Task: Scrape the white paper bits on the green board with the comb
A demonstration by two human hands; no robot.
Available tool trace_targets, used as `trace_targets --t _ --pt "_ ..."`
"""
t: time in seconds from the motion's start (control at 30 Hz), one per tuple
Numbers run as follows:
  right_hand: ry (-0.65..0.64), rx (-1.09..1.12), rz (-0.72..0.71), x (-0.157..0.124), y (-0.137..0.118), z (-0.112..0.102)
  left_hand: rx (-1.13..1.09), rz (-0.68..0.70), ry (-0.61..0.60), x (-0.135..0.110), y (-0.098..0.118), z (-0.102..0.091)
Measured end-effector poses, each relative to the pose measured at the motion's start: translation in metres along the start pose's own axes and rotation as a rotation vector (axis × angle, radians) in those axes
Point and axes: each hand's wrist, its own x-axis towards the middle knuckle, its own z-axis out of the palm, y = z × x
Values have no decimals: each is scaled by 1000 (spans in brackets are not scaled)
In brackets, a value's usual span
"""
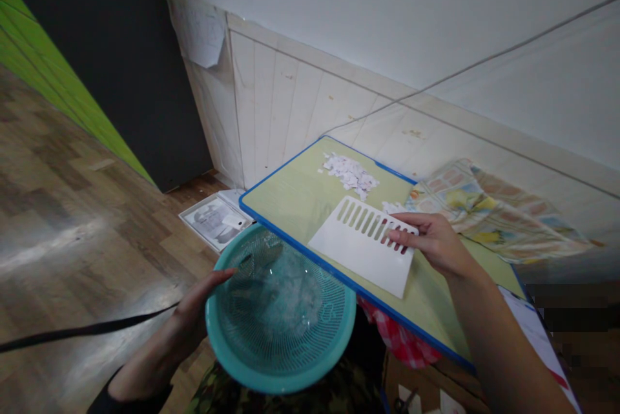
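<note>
My left hand (196,307) grips the left rim of a round turquoise plastic colander (281,383), its thumb over the edge. Clear, shiny, crumpled-looking material (293,294) lies in the bottom; its exact kind I cannot make out. Between the thumb and fingers of my right hand (433,239) is a flat white plastic panel (363,246) with a row of slots, held by its slotted end. The panel is tilted over a pale green tabletop (285,197) with a blue edge, its lower side near that edge. Beyond it lies a heap of small white pieces (351,173), with a few more near my right fingers.
A patterned cloth (479,207) covers the table's far right, against the wall. Below the blue edge hangs red checked fabric (407,336). An open white box (216,219) is on the wooden floor, left of the table. Scissors (405,401) lie at the bottom.
</note>
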Motion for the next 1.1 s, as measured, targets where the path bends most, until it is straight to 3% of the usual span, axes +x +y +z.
trace_targets --t 0.17,0.43,0.83,0.97,1.1 --pt "66 -28 -24 4 4 1 7 -13 -3 -2 0 2" --pt "-35 -63 -18 3 1 7 11 8 -12 -3 2 4" --pt "-53 27 25 0 -1 7 6 -35 -9 -5 5 5" --pt "84 39 -27 6 -6 5 -37 -79 -31 -5 5 3" --pt "288 -80 -144 38 -18 -2 -57 -87 -34 3 -1 -6"
